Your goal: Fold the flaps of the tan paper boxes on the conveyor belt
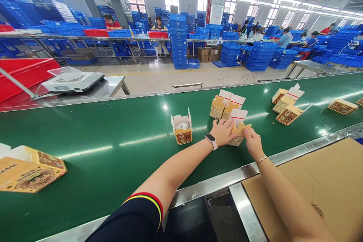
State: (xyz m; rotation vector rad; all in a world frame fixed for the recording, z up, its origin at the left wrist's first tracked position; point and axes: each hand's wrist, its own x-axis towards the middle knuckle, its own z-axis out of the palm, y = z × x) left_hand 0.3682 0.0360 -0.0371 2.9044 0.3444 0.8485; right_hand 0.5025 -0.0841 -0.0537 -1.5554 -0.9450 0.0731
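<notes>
Lower right: brown cardboard (pixel 326 170). Right of centre: right hand (pixel 254 144) pinches a tan flap (pixel 246 127) of a printed paperboard box (pixel 237 141) between thumb and fingers; left hand (pixel 223 131) lies against the same box, fingers extended — cannot tell whether it grips. Box sits on the green conveyor belt (pixel 93 174), white lid flap (pixel 238 115) raised. Just behind, two similar boxes (pixel 217 107) stand open; centre, another open box (pixel 183 137) holds a silvery-white packet (pixel 182 126). Upper centre, far: stacked blue crates (pixel 178 41).

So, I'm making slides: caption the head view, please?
Left hand on an open carton, right hand at a flap, over a green belt.
</notes>
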